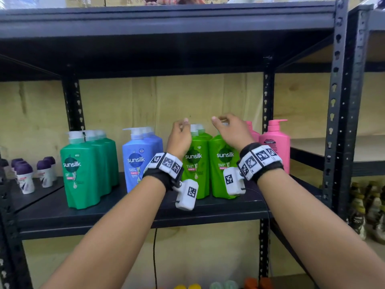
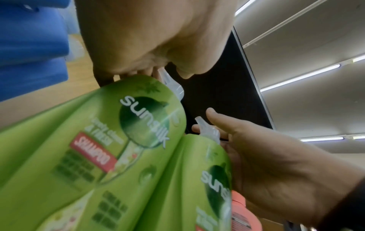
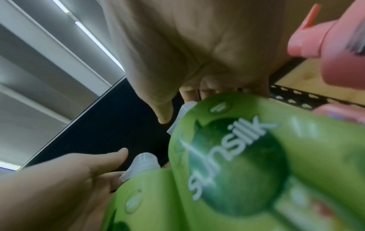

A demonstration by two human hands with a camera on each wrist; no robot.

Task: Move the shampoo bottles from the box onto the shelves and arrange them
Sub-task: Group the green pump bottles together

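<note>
Two light green Sunsilk shampoo bottles stand side by side on the black shelf (image 1: 125, 213), one on the left (image 1: 194, 163) and one on the right (image 1: 224, 163), with more green bottles behind. My left hand (image 1: 183, 127) hovers at the left bottle's clear pump (image 2: 169, 84), fingers loosely curled, thumb apart from it. My right hand (image 1: 220, 122) sits over the right bottle's pump (image 3: 185, 109) in the same loose way. Neither hand plainly grips anything. The box is out of view.
Dark green bottles (image 1: 89, 167) and blue bottles (image 1: 141, 157) stand to the left, pink bottles (image 1: 275, 144) to the right by the upright post (image 1: 266, 105). Small purple-capped bottles (image 1: 27, 176) fill the far left shelf. Bare shelf board runs along the front.
</note>
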